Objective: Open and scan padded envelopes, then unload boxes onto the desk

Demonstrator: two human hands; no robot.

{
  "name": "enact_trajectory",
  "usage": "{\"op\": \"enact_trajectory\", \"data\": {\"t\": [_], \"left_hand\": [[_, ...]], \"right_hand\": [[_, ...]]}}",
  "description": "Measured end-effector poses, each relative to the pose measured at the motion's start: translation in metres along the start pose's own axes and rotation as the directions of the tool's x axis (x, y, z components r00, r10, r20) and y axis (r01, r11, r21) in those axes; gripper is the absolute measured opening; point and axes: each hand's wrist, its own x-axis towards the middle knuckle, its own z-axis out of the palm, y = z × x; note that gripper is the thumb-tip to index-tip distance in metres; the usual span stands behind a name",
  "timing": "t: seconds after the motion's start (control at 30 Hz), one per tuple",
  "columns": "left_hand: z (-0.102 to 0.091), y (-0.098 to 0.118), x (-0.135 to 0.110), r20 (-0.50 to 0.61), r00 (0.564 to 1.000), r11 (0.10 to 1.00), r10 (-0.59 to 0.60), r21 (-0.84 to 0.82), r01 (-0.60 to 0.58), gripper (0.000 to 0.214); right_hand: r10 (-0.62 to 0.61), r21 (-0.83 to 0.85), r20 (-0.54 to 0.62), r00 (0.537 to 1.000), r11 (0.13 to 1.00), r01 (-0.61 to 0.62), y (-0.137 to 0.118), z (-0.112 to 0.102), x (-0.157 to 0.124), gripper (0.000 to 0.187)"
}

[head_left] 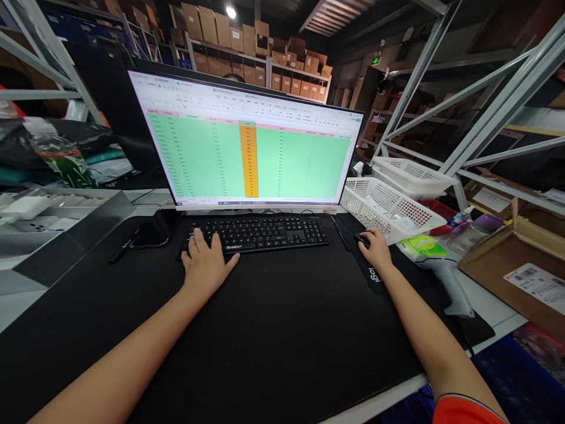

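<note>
My left hand (205, 261) rests with spread fingers on the left end of a black keyboard (273, 232). On the right, my right hand (375, 246) is curled over a black computer mouse (362, 240), most of which the hand hides. The mouse lies on a dark mouse pad (374, 278) with white lettering. Behind the keyboard stands a wide monitor (291, 159), showing a spreadsheet with green rows and one orange column. A black pen (341, 233) lies between the keyboard and the mouse.
White perforated baskets (391, 206) stand right of the monitor, with a barcode scanner (448, 282) and a cardboard box (521, 265) nearer me. Left are a phone (154, 228), a grey divided tray (88, 227) and a bottle (57, 154). Shelves hold cartons (220, 29) behind.
</note>
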Motion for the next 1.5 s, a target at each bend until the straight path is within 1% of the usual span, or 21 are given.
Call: {"op": "enact_trajectory", "data": {"t": [0.17,0.23,0.37,0.43,0.5,0.67,0.87,0.93,1.03,1.1,1.17,1.23,1.3,1.5], "left_hand": [[-0.004,0.000,0.000,0.005,1.000,1.000,-0.003,0.021,0.003,0.078],[-0.005,0.001,0.001,0.003,1.000,1.000,-0.021,0.010,0.021,0.084],[-0.006,0.001,0.004,0.038,0.995,0.994,-0.097,-0.055,0.099,0.100],[-0.006,0.001,0.005,0.047,0.991,0.989,-0.123,-0.074,0.126,0.102],[-0.006,0.002,0.005,0.043,0.991,0.989,-0.125,-0.075,0.128,0.100],[-0.003,0.001,0.004,0.052,0.996,0.997,-0.066,-0.036,0.068,0.080],[-0.004,-0.001,0.005,0.079,0.996,0.999,-0.041,0.002,0.041,0.067],[-0.005,0.000,0.004,0.077,0.997,1.000,-0.028,0.013,0.027,0.067],[-0.005,0.000,0.002,0.025,1.000,0.998,0.006,0.056,-0.008,0.067],[-0.003,0.000,0.000,-0.005,1.000,0.996,0.028,0.080,-0.028,0.067],[-0.001,-0.001,-0.001,-0.010,0.999,0.996,0.038,0.083,-0.037,0.069],[-0.001,-0.002,0.000,-0.002,0.999,0.996,0.036,0.078,-0.036,0.070],[-0.003,-0.002,0.001,0.017,0.999,0.996,0.041,0.082,-0.042,0.070],[-0.017,-0.008,0.008,0.103,0.988,0.990,0.111,0.070,-0.119,0.073]], "right_hand": [[-0.009,-0.012,0.010,1.000,1.000,0.009,0.000,-0.003,0.000,0.030],[-0.004,-0.013,0.010,1.000,1.000,0.005,-0.001,-0.004,0.000,0.030],[0.007,-0.012,0.005,1.000,1.000,-0.007,-0.002,-0.005,0.000,0.031],[0.012,-0.014,0.011,1.000,1.000,-0.012,-0.002,-0.005,0.000,0.030],[0.018,-0.013,0.018,1.000,1.000,-0.018,-0.003,-0.005,0.001,0.030],[0.050,-0.024,0.024,0.998,0.998,-0.049,-0.005,-0.005,0.001,0.030],[0.061,-0.029,0.035,0.998,0.998,-0.060,-0.007,-0.004,0.000,0.029],[0.064,-0.033,0.041,0.997,0.997,-0.063,-0.007,-0.004,0.000,0.028],[0.079,-0.047,0.058,0.995,0.996,-0.076,-0.010,-0.006,0.000,0.029],[0.097,-0.074,0.077,0.992,0.993,-0.091,-0.012,-0.010,0.000,0.033],[0.133,-0.105,0.104,0.986,0.987,-0.122,-0.015,-0.013,0.000,0.040],[0.175,-0.125,0.134,0.975,0.979,-0.159,-0.016,-0.016,-0.001,0.045],[0.205,-0.133,0.154,0.967,0.974,-0.185,-0.018,-0.018,-0.001,0.045],[0.252,-0.168,0.142,0.957,0.959,-0.228,-0.021,-0.018,0.004,0.040]]}}
